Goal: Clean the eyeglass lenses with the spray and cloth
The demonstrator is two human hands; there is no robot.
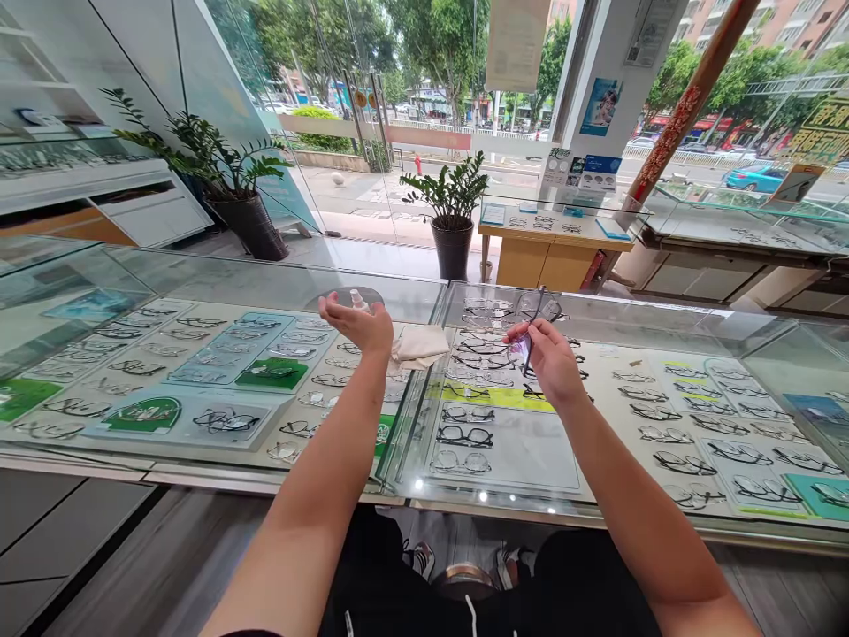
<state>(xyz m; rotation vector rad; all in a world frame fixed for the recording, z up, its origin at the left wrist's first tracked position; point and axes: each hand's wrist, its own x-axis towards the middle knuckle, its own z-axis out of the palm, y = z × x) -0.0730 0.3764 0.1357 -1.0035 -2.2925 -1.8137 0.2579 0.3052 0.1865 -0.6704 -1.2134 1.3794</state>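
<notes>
My left hand (pixel 362 326) is turned palm up above the glass counter, its fingers curled around a small clear spray bottle (pixel 359 299) with a white top. Part of the bottle is hidden by the palm. In my right hand (pixel 550 358) is a pair of eyeglasses (pixel 529 347), pinched between thumb and fingers. Its dark temple points up and a lens shows a purple sheen. A folded whitish cloth (pixel 421 343) lies on the glass between my hands, nearer the left one. Behind the bottle, a dark oval tray (pixel 325 301) rests on the counter.
Beneath the glass top of the counter (pixel 504 491), rows of eyeglasses (pixel 465 436) lie on display. A raised joint (pixel 412 398) divides two counter sections. Beyond stand potted plants (pixel 453 239), a wooden display table (pixel 550 257) and glass doors (pixel 368 115). A round stool (pixel 464 579) is below me.
</notes>
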